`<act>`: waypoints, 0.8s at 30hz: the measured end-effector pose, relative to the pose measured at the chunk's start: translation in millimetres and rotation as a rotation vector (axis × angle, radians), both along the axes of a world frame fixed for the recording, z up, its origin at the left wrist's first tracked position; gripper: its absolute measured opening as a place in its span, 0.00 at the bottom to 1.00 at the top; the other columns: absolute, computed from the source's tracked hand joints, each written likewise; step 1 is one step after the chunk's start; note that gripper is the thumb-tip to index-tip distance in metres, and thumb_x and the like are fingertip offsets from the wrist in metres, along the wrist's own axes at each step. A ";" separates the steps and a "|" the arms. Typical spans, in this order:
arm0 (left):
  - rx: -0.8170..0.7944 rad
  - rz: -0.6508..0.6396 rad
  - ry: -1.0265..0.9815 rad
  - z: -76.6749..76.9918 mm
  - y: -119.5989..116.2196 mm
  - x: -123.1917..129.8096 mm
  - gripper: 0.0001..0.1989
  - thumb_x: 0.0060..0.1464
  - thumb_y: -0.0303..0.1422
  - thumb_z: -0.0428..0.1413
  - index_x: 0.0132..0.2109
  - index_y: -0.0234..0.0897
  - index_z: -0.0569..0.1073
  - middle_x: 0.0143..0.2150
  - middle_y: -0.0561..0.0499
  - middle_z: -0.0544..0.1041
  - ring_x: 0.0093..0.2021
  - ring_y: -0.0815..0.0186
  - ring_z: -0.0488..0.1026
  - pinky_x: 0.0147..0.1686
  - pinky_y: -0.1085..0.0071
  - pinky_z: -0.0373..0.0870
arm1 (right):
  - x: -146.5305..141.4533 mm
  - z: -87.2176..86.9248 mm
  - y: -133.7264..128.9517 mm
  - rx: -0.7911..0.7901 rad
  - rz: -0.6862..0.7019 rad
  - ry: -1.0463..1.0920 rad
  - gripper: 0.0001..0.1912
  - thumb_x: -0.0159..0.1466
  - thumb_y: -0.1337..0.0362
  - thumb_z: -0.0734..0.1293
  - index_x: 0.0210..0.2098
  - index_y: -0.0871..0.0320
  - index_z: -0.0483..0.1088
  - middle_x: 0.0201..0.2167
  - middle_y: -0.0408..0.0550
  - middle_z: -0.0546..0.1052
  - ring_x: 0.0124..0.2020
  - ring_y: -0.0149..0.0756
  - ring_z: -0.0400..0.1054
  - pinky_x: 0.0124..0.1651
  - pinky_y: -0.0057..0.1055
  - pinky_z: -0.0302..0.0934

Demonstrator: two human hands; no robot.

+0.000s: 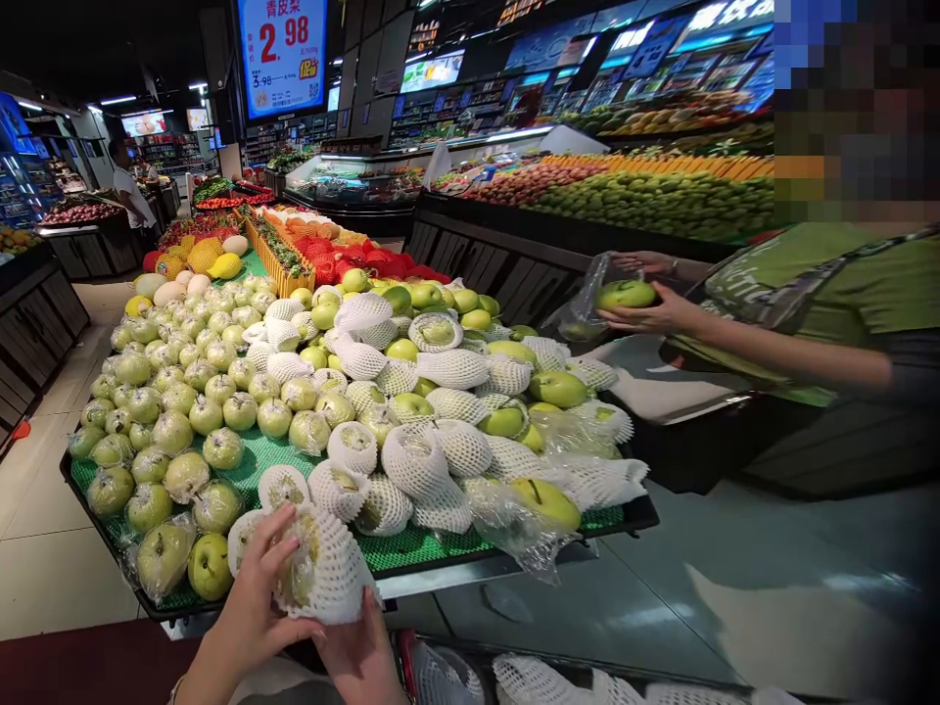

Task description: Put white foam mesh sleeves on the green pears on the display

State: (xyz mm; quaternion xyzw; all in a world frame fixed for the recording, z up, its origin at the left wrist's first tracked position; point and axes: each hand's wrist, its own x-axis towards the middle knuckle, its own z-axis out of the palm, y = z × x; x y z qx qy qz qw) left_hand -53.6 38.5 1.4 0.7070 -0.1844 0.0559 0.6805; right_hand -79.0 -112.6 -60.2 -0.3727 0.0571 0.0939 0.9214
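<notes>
A pale green pear in a white foam net sleeve (330, 573) is between my two hands at the near edge of the display. My left hand (246, 602) grips it from the left, fingers over its top and thumb underneath. From below, my right hand (359, 658) closes around its underside, fingers partly hidden. Just behind are other foam-netted pears (283, 487). To the left sit film-wrapped pears (222, 448) on a green mat (257, 452), with a bare green pear (210, 566) at the front corner. A loose plastic bag (506, 514) lies at the front right.
Along the bottom, a container holds white foam nets (543, 678). At right, a person in a green top (815, 294) holds a green fruit (626, 294) and a plastic bag (584, 304). A price screen (283, 59) hangs above; red-netted fruit (345, 259) lies farther back.
</notes>
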 end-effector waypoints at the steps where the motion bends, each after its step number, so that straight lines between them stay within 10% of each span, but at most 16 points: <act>1: -0.004 -0.003 -0.005 0.4 -0.4 0.3 0.32 0.41 0.31 0.74 0.56 0.51 0.79 0.64 0.38 0.73 0.69 0.41 0.62 0.69 0.48 0.50 | -0.1 4.7 0.9 0.084 0.024 0.027 0.30 0.57 0.31 0.67 0.45 0.44 0.80 0.52 0.48 0.80 0.51 0.49 0.75 0.47 0.45 0.75; 8: 0.048 0.126 -0.114 -6.9 5.0 6.7 0.23 0.60 0.51 0.56 0.57 0.50 0.78 0.54 0.40 0.78 0.58 0.46 0.71 0.58 0.56 0.65 | 1.3 23.3 8.5 0.368 0.103 0.130 0.31 0.53 0.33 0.71 0.43 0.49 0.81 0.52 0.51 0.80 0.56 0.54 0.73 0.55 0.54 0.69; 12: 0.293 0.007 -0.258 7.8 23.6 15.1 0.05 0.60 0.38 0.61 0.42 0.47 0.81 0.35 0.46 0.77 0.39 0.56 0.72 0.44 0.64 0.68 | 3.0 17.0 1.2 0.230 0.058 0.200 0.28 0.49 0.37 0.77 0.39 0.49 0.82 0.48 0.49 0.82 0.50 0.49 0.76 0.55 0.48 0.70; 17: 0.484 -0.191 -0.074 23.4 35.8 14.7 0.14 0.55 0.28 0.65 0.48 0.44 0.76 0.47 0.44 0.77 0.47 0.57 0.74 0.45 0.68 0.70 | 6.9 8.2 -14.3 0.018 -0.001 0.158 0.33 0.52 0.36 0.75 0.48 0.50 0.78 0.52 0.51 0.79 0.52 0.49 0.74 0.54 0.47 0.71; 24: 0.076 0.130 0.161 -16.7 15.0 14.4 0.22 0.45 0.25 0.66 0.50 0.40 0.75 0.53 0.42 0.78 0.54 0.53 0.75 0.54 0.63 0.70 | 11.3 29.5 -35.0 -0.376 0.021 -0.098 0.46 0.57 0.29 0.64 0.66 0.49 0.63 0.64 0.56 0.70 0.56 0.49 0.72 0.53 0.42 0.71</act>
